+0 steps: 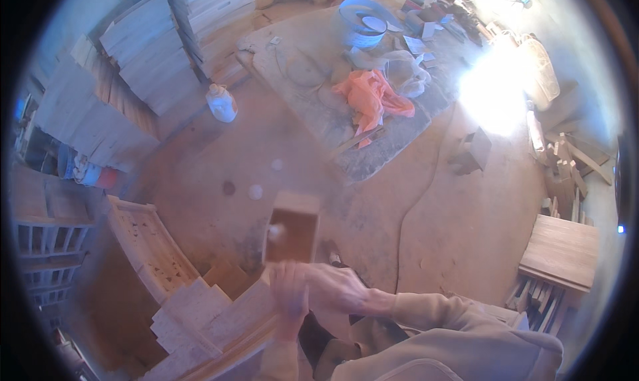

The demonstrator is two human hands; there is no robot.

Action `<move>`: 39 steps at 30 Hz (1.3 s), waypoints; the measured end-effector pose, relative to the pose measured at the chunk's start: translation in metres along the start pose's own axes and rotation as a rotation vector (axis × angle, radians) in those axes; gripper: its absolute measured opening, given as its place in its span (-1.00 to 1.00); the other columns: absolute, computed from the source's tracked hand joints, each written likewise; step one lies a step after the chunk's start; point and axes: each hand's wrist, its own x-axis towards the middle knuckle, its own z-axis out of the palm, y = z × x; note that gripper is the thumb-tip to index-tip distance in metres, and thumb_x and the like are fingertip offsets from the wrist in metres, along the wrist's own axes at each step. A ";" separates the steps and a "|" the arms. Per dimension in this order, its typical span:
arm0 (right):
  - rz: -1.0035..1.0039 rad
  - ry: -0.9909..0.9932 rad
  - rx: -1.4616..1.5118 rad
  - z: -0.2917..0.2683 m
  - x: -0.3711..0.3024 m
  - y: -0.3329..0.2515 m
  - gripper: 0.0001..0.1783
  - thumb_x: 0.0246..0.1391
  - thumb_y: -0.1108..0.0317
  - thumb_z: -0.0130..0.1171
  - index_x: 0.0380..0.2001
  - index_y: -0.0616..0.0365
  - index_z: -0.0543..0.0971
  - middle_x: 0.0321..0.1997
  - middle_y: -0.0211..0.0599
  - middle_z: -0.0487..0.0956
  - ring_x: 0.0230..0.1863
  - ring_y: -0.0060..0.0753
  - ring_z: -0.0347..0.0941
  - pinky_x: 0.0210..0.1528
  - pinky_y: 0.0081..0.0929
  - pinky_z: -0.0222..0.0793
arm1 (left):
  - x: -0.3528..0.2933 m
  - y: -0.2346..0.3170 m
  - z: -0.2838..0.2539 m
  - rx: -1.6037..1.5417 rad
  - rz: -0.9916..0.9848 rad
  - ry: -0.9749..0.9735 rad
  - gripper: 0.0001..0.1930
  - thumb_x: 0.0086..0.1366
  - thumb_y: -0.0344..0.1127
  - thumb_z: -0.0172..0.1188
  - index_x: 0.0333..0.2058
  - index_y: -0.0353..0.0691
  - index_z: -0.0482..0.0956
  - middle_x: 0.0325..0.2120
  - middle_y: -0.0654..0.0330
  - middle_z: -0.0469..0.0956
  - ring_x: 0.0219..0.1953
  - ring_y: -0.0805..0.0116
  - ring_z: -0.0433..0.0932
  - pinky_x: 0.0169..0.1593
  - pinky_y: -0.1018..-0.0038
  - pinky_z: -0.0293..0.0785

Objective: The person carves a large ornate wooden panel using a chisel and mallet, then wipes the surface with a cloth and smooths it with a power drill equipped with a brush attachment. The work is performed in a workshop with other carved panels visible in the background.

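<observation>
A small open wooden box point(309, 242) with pale sides and a brown bottom is held out in front of me, its hollow side facing up. My left hand point(287, 289) is closed around its near end. From the right, my right hand point(337, 289) comes across and meets the left at the same end, closed there too. Both hands are somewhat blurred, so single fingers are hard to make out. Just left of my arms lie stacked pale wooden boards point(193, 314), beside a long shallow wooden frame point(152, 244).
Tall stacks of wooden panels point(146, 55) line the far left, near a white jug point(221, 103). A worktable point(306, 81) bears a pink bag point(376, 95) and a blue bucket point(363, 31). A dark cable point(401, 231) crosses the floor; boards point(559, 251) are piled at right.
</observation>
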 end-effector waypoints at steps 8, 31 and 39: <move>0.271 0.240 -0.057 -0.118 -0.034 0.102 -0.72 0.06 0.63 0.16 -0.12 0.23 0.61 -0.19 -0.04 0.68 -0.21 0.04 0.64 -0.17 -0.18 0.57 | 0.267 0.024 0.148 -0.039 0.103 0.284 -0.93 0.02 -0.47 0.24 -0.49 -0.20 0.53 -0.46 0.06 0.48 -0.25 0.02 0.49 -0.19 0.13 0.39; 0.561 -0.405 0.305 0.042 -0.009 0.204 -0.67 0.34 0.23 0.09 -0.39 0.30 0.56 -0.52 -0.36 0.53 -0.41 -0.51 0.45 -0.41 -0.37 0.39 | 0.046 0.105 0.231 -1.776 -1.751 0.959 -0.45 0.40 0.00 0.22 0.15 -0.33 0.49 0.08 0.03 0.49 0.17 0.16 0.43 0.20 0.31 0.37; 0.116 -0.916 0.174 0.058 -0.065 0.113 -0.66 0.34 0.18 0.10 -0.30 0.31 0.57 -0.52 -0.25 0.57 -0.39 -0.53 0.49 -0.35 -0.31 0.45 | -0.043 0.134 0.184 -1.687 -1.766 1.445 -0.46 0.39 0.05 0.24 0.11 -0.30 0.53 0.02 0.09 0.54 0.10 0.24 0.47 0.15 0.33 0.38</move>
